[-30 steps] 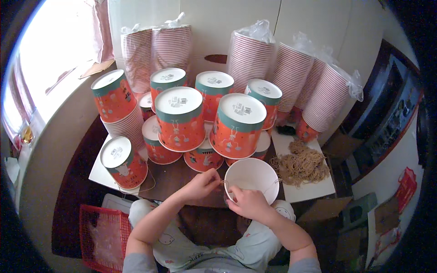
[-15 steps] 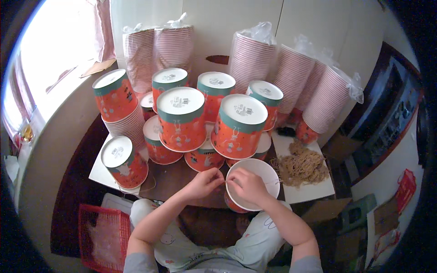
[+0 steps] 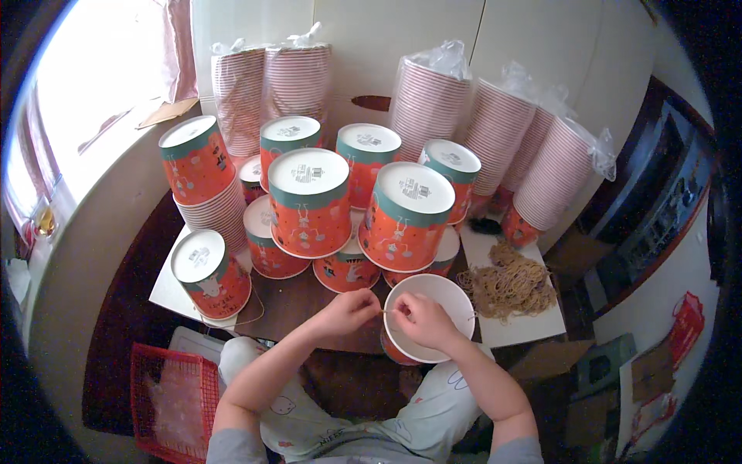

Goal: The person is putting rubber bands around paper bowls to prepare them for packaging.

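Here both hands are curled nearly closed over the near rim of an open white-lined paper tub (image 3: 434,309): the left hand (image 3: 349,311) and the right hand (image 3: 421,319) pinch the two ends of a thin rubber band (image 3: 386,312) stretched between their fingertips. The tub stands at the near edge of the table (image 3: 297,298), partly under the right hand. A heap of tan rubber bands (image 3: 510,284) lies just right of it, and lidded orange tubs (image 3: 311,203) are stacked behind.

Both forearms come up from the lower edge, bare and angled inward. The left hand (image 3: 349,309) is curled, fingertips pinched together and pointing right. The right hand (image 3: 421,319) faces it, fingers bent, fingertips nearly meeting.
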A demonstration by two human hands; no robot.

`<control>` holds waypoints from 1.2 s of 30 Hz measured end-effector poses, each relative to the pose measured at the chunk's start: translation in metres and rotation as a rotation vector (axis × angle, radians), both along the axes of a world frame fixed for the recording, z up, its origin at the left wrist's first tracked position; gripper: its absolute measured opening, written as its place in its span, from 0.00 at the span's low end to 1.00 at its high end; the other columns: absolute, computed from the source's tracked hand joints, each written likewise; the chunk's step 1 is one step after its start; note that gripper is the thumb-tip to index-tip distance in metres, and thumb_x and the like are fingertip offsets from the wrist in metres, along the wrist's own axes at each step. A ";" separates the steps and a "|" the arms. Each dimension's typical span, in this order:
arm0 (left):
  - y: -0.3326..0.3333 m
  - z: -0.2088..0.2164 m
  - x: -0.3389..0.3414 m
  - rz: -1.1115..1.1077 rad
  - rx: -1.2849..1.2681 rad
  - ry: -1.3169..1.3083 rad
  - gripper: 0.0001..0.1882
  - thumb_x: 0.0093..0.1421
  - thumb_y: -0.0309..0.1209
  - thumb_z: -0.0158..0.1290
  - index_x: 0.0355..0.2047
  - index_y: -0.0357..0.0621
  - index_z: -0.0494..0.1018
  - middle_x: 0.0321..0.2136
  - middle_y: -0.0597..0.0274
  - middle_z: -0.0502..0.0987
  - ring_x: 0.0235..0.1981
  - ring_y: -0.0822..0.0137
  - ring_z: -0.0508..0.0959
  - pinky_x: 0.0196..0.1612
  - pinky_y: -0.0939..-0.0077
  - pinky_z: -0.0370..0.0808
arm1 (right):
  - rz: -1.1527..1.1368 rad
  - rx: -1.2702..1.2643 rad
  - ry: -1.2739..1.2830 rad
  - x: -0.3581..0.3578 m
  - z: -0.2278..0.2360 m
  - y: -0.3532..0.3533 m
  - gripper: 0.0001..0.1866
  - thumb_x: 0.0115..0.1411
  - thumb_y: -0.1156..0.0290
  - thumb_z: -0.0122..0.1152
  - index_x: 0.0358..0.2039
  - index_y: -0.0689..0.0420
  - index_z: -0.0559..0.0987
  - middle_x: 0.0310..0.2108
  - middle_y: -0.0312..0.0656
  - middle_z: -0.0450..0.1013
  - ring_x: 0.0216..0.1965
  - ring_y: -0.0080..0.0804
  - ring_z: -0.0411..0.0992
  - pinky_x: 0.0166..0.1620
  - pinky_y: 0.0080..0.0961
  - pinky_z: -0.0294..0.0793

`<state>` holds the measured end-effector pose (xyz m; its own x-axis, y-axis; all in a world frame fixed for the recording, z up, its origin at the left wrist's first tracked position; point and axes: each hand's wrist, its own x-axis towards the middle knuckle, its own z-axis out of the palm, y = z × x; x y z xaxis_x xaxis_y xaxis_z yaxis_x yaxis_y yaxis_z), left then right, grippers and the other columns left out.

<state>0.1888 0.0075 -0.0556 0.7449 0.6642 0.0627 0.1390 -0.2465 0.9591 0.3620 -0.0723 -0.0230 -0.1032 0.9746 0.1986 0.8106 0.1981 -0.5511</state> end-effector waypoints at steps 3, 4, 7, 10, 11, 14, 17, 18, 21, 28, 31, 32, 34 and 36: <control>0.008 0.004 0.006 0.009 -0.096 -0.008 0.12 0.57 0.34 0.46 0.32 0.36 0.68 0.24 0.61 0.73 0.26 0.74 0.72 0.30 0.79 0.70 | 0.055 -0.007 0.193 0.002 0.003 -0.008 0.07 0.51 0.68 0.54 0.27 0.57 0.69 0.19 0.41 0.70 0.23 0.36 0.70 0.28 0.33 0.68; 0.011 0.005 0.007 0.038 -0.071 0.013 0.13 0.57 0.36 0.46 0.33 0.36 0.69 0.25 0.62 0.73 0.26 0.74 0.72 0.29 0.79 0.70 | 0.060 -0.003 0.192 -0.001 0.005 -0.012 0.07 0.51 0.68 0.54 0.27 0.57 0.69 0.19 0.41 0.70 0.23 0.36 0.70 0.28 0.33 0.68; 0.015 0.004 0.023 0.027 0.035 0.084 0.18 0.54 0.42 0.50 0.32 0.36 0.70 0.26 0.58 0.74 0.26 0.71 0.73 0.28 0.77 0.71 | 0.127 -0.151 0.458 -0.011 0.003 -0.030 0.09 0.52 0.69 0.54 0.31 0.57 0.68 0.15 0.37 0.67 0.19 0.24 0.68 0.25 0.25 0.66; 0.018 0.014 0.038 -0.018 0.164 0.238 0.19 0.51 0.42 0.51 0.31 0.35 0.70 0.27 0.54 0.75 0.27 0.67 0.75 0.28 0.75 0.71 | 0.154 -0.194 0.292 -0.013 0.015 -0.055 0.08 0.51 0.69 0.54 0.31 0.55 0.68 0.16 0.35 0.67 0.18 0.28 0.67 0.27 0.27 0.65; 0.021 0.012 0.039 -0.050 0.190 0.293 0.17 0.51 0.39 0.51 0.31 0.35 0.69 0.25 0.55 0.75 0.27 0.67 0.75 0.28 0.74 0.71 | 0.163 -0.198 0.291 -0.015 0.022 -0.063 0.08 0.51 0.69 0.54 0.31 0.55 0.68 0.16 0.35 0.67 0.18 0.28 0.67 0.27 0.27 0.65; 0.011 0.026 0.029 -0.104 0.112 0.323 0.15 0.50 0.36 0.50 0.30 0.35 0.68 0.24 0.54 0.74 0.26 0.64 0.75 0.28 0.70 0.70 | 0.216 -0.014 0.035 -0.023 0.043 -0.090 0.06 0.51 0.68 0.54 0.31 0.51 0.70 0.15 0.32 0.66 0.20 0.29 0.67 0.37 0.30 0.60; -0.015 0.051 -0.003 -0.088 0.246 0.302 0.12 0.50 0.33 0.49 0.29 0.36 0.65 0.23 0.52 0.73 0.24 0.57 0.74 0.26 0.66 0.69 | 0.459 0.074 0.041 -0.028 0.049 -0.113 0.09 0.50 0.68 0.55 0.33 0.52 0.71 0.18 0.37 0.68 0.21 0.34 0.67 0.31 0.32 0.66; -0.025 0.060 -0.017 -0.055 0.479 0.316 0.11 0.51 0.32 0.48 0.29 0.37 0.64 0.22 0.51 0.72 0.23 0.54 0.73 0.25 0.65 0.68 | 0.518 0.046 0.089 -0.035 0.054 -0.121 0.09 0.49 0.68 0.55 0.33 0.51 0.71 0.18 0.38 0.68 0.20 0.36 0.67 0.28 0.32 0.67; -0.055 0.097 -0.062 0.089 0.592 0.369 0.09 0.47 0.29 0.48 0.28 0.39 0.64 0.22 0.52 0.70 0.26 0.52 0.72 0.27 0.64 0.70 | 0.709 0.013 0.116 -0.054 0.067 -0.133 0.10 0.47 0.70 0.57 0.33 0.53 0.73 0.18 0.39 0.68 0.19 0.37 0.67 0.24 0.30 0.68; -0.071 0.096 -0.186 1.078 1.266 0.272 0.09 0.40 0.22 0.52 0.17 0.42 0.61 0.17 0.56 0.65 0.17 0.56 0.70 0.18 0.67 0.68 | 0.753 0.184 -0.241 -0.128 0.022 -0.072 0.14 0.47 0.72 0.51 0.38 0.56 0.71 0.21 0.41 0.69 0.23 0.38 0.69 0.30 0.32 0.68; -0.045 0.087 -0.229 1.276 1.461 0.267 0.08 0.42 0.19 0.51 0.18 0.42 0.63 0.19 0.58 0.66 0.15 0.58 0.70 0.16 0.70 0.68 | 0.690 0.595 -0.122 -0.168 0.010 -0.012 0.18 0.46 0.73 0.50 0.41 0.59 0.69 0.23 0.41 0.70 0.27 0.38 0.70 0.36 0.35 0.66; -0.036 0.078 -0.242 1.281 1.471 0.278 0.08 0.42 0.19 0.51 0.18 0.42 0.63 0.19 0.58 0.66 0.15 0.58 0.70 0.16 0.70 0.68 | 0.657 0.562 -0.165 -0.184 0.004 0.004 0.19 0.46 0.73 0.50 0.42 0.60 0.69 0.24 0.41 0.71 0.28 0.38 0.70 0.36 0.35 0.66; -0.009 0.062 -0.262 1.403 1.490 0.316 0.07 0.44 0.19 0.51 0.19 0.42 0.64 0.21 0.59 0.66 0.16 0.60 0.71 0.16 0.71 0.69 | 0.666 0.508 -0.167 -0.209 -0.010 0.032 0.19 0.46 0.73 0.50 0.42 0.60 0.69 0.25 0.41 0.71 0.29 0.37 0.70 0.37 0.34 0.66; 0.016 0.037 -0.282 1.431 1.488 0.347 0.05 0.47 0.21 0.51 0.21 0.43 0.65 0.22 0.59 0.66 0.17 0.60 0.72 0.17 0.71 0.70 | 0.679 0.455 -0.170 -0.229 -0.025 0.057 0.20 0.46 0.73 0.49 0.43 0.60 0.69 0.27 0.41 0.72 0.30 0.37 0.70 0.38 0.34 0.66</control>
